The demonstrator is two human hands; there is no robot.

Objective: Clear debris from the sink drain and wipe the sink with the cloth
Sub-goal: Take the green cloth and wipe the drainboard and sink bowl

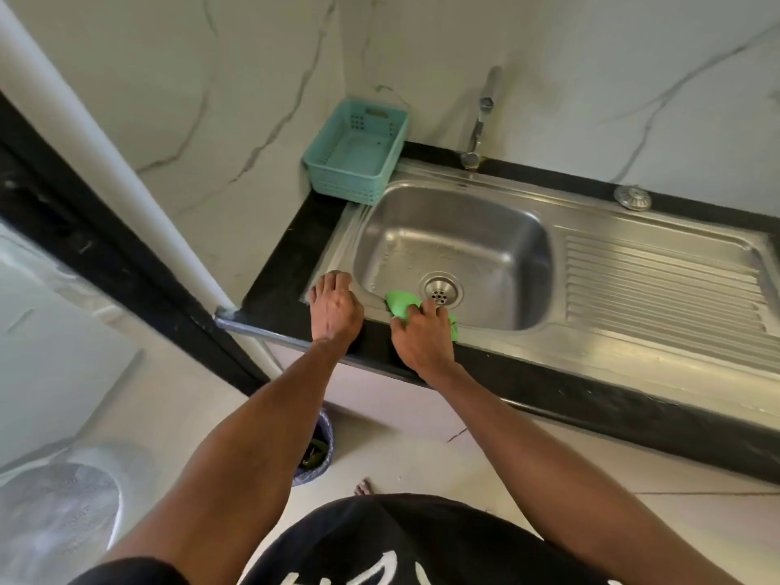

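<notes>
Right hand (422, 335) bunches soft green cloth (399, 304) at sink (527, 318) front edge by drain (440, 290), fingers curled round it; limp, light, likely damp—grip gathered folds; left hand (335, 308) rests flat, holding nothing.

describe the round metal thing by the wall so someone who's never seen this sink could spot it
Start at the steel sink and follow its ribbed draining board to the back edge. Near the wall sits a small domed metal cap. Unlike the tall tap further left, it is low, round and stands alone.
</notes>
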